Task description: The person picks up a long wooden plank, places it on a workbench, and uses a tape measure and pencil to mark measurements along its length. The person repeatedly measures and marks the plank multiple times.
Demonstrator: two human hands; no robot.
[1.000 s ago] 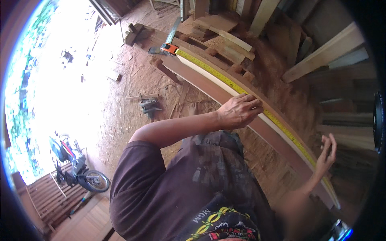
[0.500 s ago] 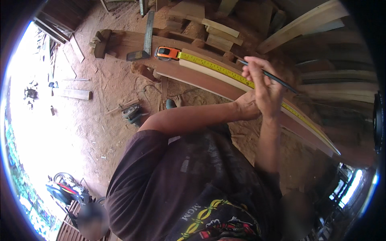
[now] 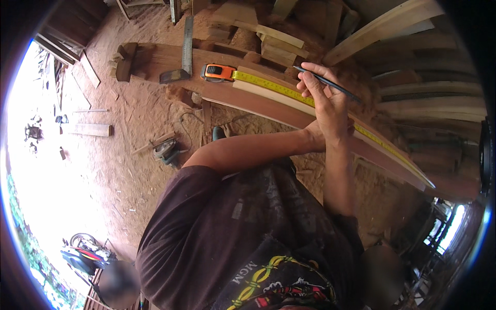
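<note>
On the sawdust floor at the left lies a power saw point(image 3: 166, 151), cord trailing, well apart from the work. Past it a steel square point(image 3: 186, 44) rests on the far timbers, just beside the orange tape case point(image 3: 219, 72). The case sits on the left end of the long board point(image 3: 248, 101), and the yellow tape point(image 3: 274, 88) runs from it along the board's upper edge toward the far right tip.

We judge this to be the marking step: the measure is laid out and the mark is not yet drawn. The left forearm point(image 3: 248, 150) reaches across to the board. The left hand is hidden behind the other wrist, so we cannot tell whether it is pressing, gripping or lying flat. The right hand point(image 3: 324, 103) is raised just above the tape, fingers pinched closed on a dark pencil point(image 3: 330, 83). The pencil lies nearly level, its tip pointing right and clear of the wood.

As we read it, the mark calls for tipping the pencil point down to the board at the chosen reading, right beside the tape's edge. The tape has to stay flat and still on the curved-looking board. Behind the hand, more planks point(image 3: 382, 26) are stacked at the upper right.
</note>
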